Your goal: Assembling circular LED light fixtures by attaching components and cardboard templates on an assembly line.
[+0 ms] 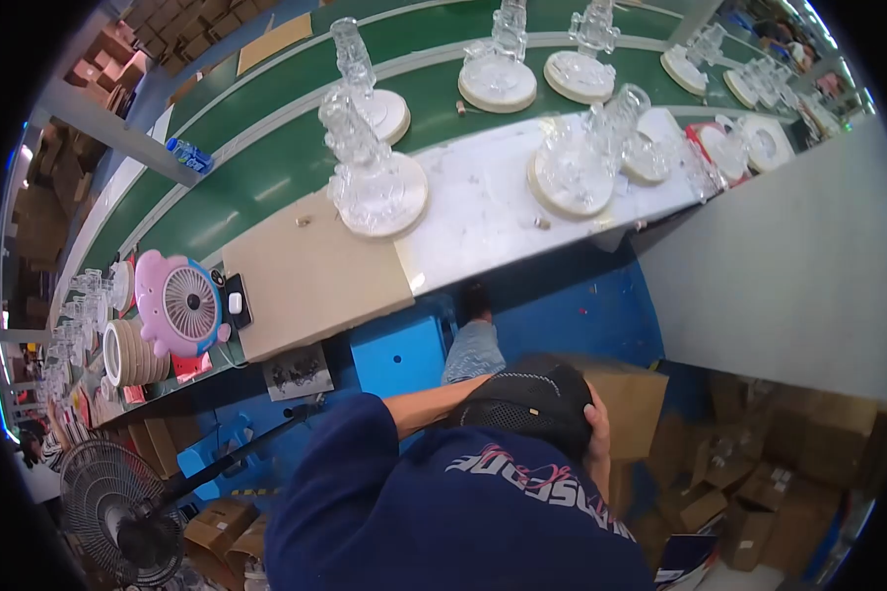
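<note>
Neither of my own hands can be made out. At the lower middle, a person in a navy shirt [404, 512] and black cap [527, 404] is seen from behind and above. That person's right hand [598, 433] lies against the right side of the cap. Their left forearm [434, 406] is bent up toward the front of it, with the left hand hidden. Beyond the cap stands a cardboard box [636, 399], partly covered. A pale blue trouser leg [473, 352] shows under the bench edge.
Clear ornaments on round white bases [379, 202] stand on the white bench top [473, 212] and the green conveyor [256, 182]. A pink fan [189, 300] is beside a brown cardboard sheet [315, 281]. Below are a blue stool [397, 355], a black floor fan [118, 517] and cartons [759, 492].
</note>
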A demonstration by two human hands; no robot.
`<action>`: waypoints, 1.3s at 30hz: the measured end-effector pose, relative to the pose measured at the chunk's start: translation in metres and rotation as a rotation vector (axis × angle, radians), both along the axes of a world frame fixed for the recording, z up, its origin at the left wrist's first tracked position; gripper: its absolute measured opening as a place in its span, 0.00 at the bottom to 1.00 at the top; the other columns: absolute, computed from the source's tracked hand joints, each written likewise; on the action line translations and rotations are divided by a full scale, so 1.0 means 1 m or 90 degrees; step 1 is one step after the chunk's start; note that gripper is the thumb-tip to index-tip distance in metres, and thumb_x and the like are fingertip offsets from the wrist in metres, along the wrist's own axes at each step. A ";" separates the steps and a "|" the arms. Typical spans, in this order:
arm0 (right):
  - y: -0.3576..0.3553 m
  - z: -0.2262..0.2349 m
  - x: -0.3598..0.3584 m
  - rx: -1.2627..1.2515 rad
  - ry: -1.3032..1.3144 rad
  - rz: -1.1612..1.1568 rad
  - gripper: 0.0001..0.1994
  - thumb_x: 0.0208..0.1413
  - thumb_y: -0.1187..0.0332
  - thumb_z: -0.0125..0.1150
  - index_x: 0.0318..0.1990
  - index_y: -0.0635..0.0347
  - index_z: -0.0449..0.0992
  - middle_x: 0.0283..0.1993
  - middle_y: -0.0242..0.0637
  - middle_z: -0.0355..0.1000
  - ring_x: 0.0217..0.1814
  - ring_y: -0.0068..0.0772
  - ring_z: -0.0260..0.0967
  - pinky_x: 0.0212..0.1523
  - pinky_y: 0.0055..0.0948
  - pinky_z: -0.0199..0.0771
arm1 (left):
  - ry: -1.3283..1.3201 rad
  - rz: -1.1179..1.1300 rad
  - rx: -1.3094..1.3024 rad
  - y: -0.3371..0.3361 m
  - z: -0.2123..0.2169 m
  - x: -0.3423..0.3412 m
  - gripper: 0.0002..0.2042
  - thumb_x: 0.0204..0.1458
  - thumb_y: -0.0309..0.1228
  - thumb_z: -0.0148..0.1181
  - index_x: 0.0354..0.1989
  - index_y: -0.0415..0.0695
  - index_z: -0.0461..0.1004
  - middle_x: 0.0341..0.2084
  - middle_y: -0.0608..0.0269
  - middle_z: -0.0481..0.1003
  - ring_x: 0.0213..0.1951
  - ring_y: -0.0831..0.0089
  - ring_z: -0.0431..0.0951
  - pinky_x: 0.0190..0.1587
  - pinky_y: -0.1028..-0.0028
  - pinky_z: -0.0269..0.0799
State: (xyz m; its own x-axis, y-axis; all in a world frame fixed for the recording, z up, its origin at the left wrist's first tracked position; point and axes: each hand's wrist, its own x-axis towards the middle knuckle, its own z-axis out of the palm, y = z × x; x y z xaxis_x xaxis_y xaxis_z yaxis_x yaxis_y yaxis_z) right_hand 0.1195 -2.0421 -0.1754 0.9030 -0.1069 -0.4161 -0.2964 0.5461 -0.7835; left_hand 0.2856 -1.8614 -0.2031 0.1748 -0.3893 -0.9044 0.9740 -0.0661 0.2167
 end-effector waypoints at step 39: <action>-0.092 -0.053 0.342 -0.715 0.066 0.802 0.20 0.64 0.56 0.58 0.50 0.68 0.79 0.39 0.45 0.80 0.39 0.25 0.75 0.44 0.26 0.74 | -0.540 0.200 0.585 0.062 -0.123 0.112 0.10 0.56 0.33 0.61 0.37 0.38 0.78 0.20 0.61 0.75 0.26 0.70 0.75 0.35 0.68 0.71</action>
